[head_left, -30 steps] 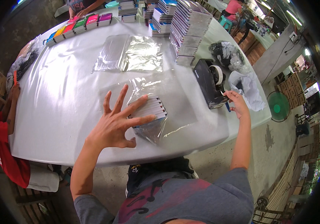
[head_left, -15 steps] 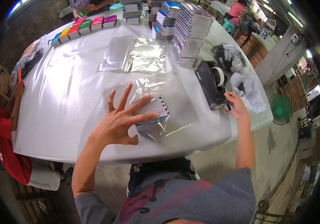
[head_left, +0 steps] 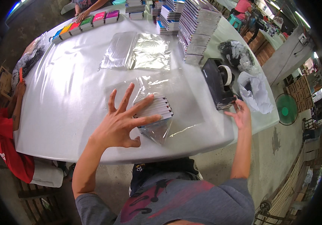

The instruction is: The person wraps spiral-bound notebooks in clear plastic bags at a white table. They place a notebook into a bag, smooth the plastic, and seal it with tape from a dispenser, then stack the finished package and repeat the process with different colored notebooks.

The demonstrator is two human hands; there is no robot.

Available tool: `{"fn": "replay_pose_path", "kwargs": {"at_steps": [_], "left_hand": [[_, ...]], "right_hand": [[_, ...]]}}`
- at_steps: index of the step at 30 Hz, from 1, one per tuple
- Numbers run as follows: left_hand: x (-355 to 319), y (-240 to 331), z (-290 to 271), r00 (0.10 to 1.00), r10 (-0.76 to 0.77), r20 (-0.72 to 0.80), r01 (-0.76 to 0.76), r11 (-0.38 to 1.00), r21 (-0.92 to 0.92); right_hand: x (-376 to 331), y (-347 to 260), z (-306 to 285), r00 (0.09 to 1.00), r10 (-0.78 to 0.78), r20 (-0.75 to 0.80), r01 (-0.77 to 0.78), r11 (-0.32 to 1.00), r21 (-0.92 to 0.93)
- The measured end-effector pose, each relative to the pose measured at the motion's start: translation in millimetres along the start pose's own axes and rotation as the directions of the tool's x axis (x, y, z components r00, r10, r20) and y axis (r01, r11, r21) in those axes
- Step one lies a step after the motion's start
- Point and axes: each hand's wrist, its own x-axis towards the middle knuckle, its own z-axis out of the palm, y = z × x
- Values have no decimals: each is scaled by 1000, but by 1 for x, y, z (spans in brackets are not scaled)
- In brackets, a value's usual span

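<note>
Left hand point(head_left: 121, 122) splayed flat, fingertips pinning notebook stack point(head_left: 156, 108) in clear bag point(head_left: 161, 129) at its 2 o'clock; stack's long axis 8-to-2; right hand point(head_left: 240, 115) open, empty, at tape dispenser point(head_left: 218, 83), well apart.

We see a pale grey-white table top point(head_left: 55, 112) with a glossy sheen. On it lies a small stack of white-edged notebooks point(head_left: 155, 108) inside a clear, glinting plastic wrapper point(head_left: 164, 129). Farther off are silvery transparent plastic bags point(head_left: 136, 52) and a black tape dispenser point(head_left: 215, 82) holding a white roll. Along the far edge runs a row of notebooks with blue, yellow, green, pink and purple covers point(head_left: 85, 24). At the right stands a green fan point(head_left: 286, 111).
</note>
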Motion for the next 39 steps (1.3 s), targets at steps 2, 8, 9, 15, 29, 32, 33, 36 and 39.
{"fn": "replay_pose_path", "kwargs": {"at_steps": [2, 8, 9, 15, 29, 32, 33, 36, 39], "left_hand": [[0, 0, 1, 1000, -9, 11, 9, 1000, -5], [1, 0, -2, 998, 2, 64, -4, 1000, 29], [1, 0, -4, 998, -5, 64, 3, 999, 38], [-1, -2, -2, 999, 32, 30, -33, 999, 19], [-4, -4, -3, 996, 91, -4, -91, 995, 35], [-6, -5, -1, 996, 87, -20, -86, 996, 28], [-6, -5, -1, 997, 82, -15, -82, 996, 20], [-7, -4, -3, 997, 76, -7, -76, 997, 10], [-4, -3, -3, 997, 73, 1, -73, 997, 18]], "right_hand": [[1, 7, -8, 999, -4, 39, 4, 1000, 1], [2, 16, -15, 908, -419, 18, 273, 559, -783], [0, 16, -10, 830, -549, 99, 272, 243, -931], [-23, 12, 16, 774, -632, 29, 369, 413, -832], [-63, -32, 288, 431, 405, 806, 738, 355, -574], [-56, -26, 292, 457, 360, 813, 842, 121, -526], [-57, -26, 292, 483, 360, 798, 828, 108, -550], [-65, -41, 299, 606, 430, 669, 737, 12, -676], [-57, -37, 280, 617, 333, 713, 758, -8, -652]]}}
